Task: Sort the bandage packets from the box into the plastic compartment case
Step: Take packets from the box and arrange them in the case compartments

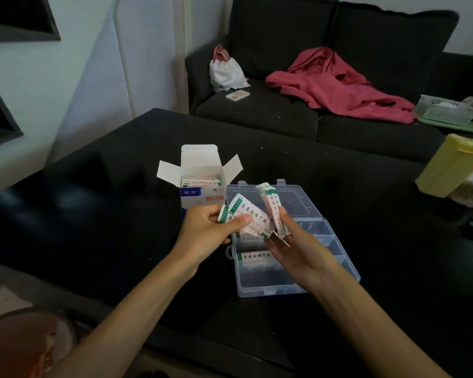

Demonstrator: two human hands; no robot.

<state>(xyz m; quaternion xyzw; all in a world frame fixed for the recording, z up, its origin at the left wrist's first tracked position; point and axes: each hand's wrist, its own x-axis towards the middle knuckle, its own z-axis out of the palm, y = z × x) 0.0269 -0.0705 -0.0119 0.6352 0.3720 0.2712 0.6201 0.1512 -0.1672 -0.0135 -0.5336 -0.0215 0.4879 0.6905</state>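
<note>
A white and blue bandage box (202, 195) stands open on the black table, with more packets showing inside it. Just right of the box lies the clear plastic compartment case (336, 257), its lid (295, 200) folded back. One packet (254, 257) lies in the case's front left compartment. My left hand (210, 230) pinches a fan of white and green bandage packets (250, 216) above the case. My right hand (298, 249) grips another bunch of packets (273, 211), standing upright beside the first.
The black table (107, 214) spreads wide around the case. A yellow container (453, 165) lies at its right edge. Behind it is a dark sofa (271, 113) with a white bag (225, 70), a phone (237, 95), a red garment (336, 83) and a green basket (445, 110).
</note>
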